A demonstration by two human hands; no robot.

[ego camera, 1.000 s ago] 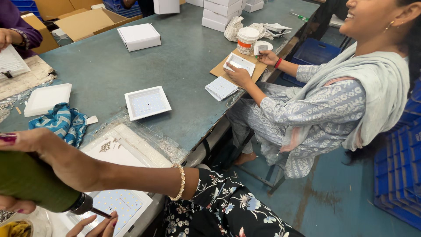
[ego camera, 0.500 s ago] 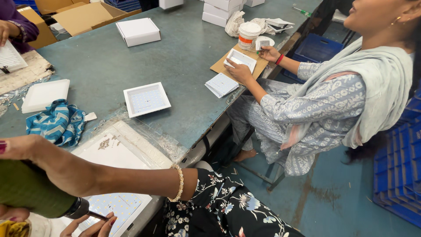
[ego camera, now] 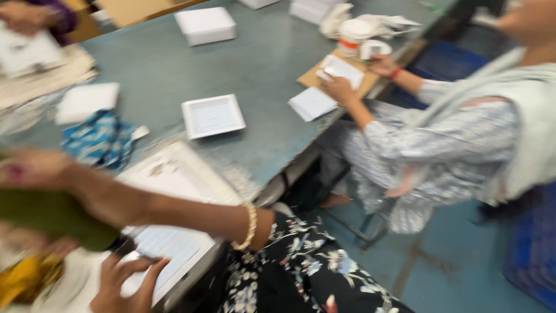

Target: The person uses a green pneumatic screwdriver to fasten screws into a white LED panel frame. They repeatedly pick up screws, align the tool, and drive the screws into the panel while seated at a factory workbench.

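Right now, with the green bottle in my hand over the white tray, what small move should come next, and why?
Probably lower the bottle's tip to the lined sheet. Your right hand grips the green bottle tilted, with its dark tip just beside the lined sheet, and your left hand rests spread on the sheet's near edge. The view is blurred, so whether they touch is unclear.

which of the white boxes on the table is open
The shallow white tray-like box at the table's middle lies open, its pale lined inside showing. The white box at the far edge is closed.
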